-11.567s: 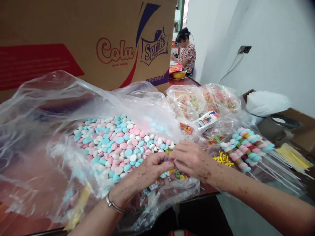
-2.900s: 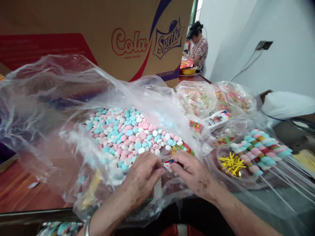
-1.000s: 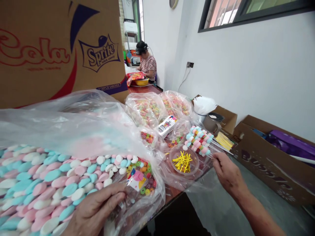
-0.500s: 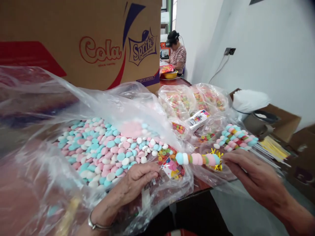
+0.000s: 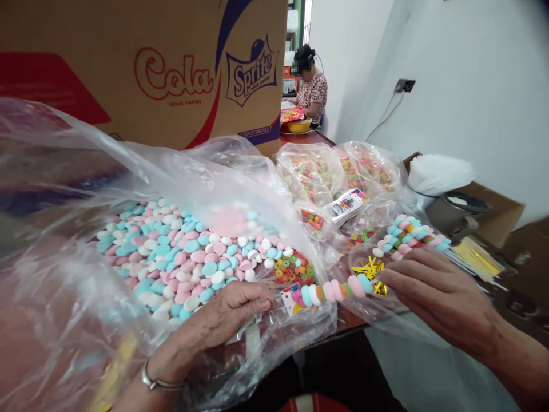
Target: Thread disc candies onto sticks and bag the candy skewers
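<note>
My right hand (image 5: 437, 292) is closed on the stick end of a candy skewer (image 5: 337, 290), threaded with pink, blue, white, orange and green pieces. The skewer lies nearly level, its far end at a small printed clear bag (image 5: 290, 300). My left hand (image 5: 235, 306) pinches this bag between thumb and fingers. Whether the skewer tip is inside the bag or in front of it, I cannot tell. Left of my hands spreads a heap of pink, blue and white candies (image 5: 184, 257) in a large plastic bag. Ring-shaped gummies (image 5: 294, 269) sit just behind the printed bag.
Gold twist ties (image 5: 369, 269) lie behind the skewer. Finished-looking skewers (image 5: 412, 234) are stacked at right, beside white sticks and yellow strips (image 5: 476, 257). A large carton (image 5: 171, 74) stands at back left. Bagged gummies (image 5: 317, 171) and a card stack (image 5: 348, 206) lie behind. Another person (image 5: 311, 91) sits far back.
The skewer has moved left and slightly down, so its far end now meets the printed bag. My right hand has come left with it; my left hand keeps its pinch.
</note>
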Demonstrator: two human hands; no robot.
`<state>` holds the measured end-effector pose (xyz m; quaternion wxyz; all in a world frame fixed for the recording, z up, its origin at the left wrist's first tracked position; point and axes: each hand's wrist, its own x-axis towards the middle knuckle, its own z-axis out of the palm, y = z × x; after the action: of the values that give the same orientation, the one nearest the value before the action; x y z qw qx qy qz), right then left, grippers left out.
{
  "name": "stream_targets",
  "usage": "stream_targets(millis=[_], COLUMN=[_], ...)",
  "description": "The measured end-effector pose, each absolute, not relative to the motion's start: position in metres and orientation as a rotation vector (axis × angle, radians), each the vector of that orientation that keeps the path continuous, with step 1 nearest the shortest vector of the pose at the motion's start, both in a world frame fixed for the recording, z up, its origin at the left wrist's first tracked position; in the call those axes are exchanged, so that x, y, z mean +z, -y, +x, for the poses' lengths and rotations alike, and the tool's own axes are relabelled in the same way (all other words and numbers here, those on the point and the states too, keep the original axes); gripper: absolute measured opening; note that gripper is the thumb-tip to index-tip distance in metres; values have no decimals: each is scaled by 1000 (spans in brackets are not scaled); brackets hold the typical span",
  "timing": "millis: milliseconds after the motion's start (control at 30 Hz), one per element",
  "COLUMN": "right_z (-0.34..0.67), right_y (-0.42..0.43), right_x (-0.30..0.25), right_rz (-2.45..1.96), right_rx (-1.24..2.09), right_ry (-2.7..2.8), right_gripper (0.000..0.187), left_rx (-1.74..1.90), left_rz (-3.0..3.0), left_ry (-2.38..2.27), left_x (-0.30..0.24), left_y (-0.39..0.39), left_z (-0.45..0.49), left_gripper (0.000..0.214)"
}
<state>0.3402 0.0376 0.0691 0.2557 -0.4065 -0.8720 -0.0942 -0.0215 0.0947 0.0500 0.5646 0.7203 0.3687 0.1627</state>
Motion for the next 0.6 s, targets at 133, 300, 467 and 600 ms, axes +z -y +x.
stream_targets(millis=[133, 300, 467, 600], right_z=[335, 328, 328, 331], right_y=[-45, -50, -52, -55], right_x=[74, 73, 77, 80], right_rz=[-1081, -1062, -1054, -1069], right_rx=[-236, -267, -241, -259], right_ry=[2399, 2406, 2383, 2339], right_gripper=[21, 16, 15, 13], left_rx=[326, 322, 332, 365], left_rz=[1743, 1751, 1705, 1661], left_ry=[-839, -883, -941, -933], left_x=[54, 52, 51, 52], left_y=[-95, -95, -98, -98], left_z=[-20, -19, -23, -27], left_gripper=[32, 32, 35, 32])
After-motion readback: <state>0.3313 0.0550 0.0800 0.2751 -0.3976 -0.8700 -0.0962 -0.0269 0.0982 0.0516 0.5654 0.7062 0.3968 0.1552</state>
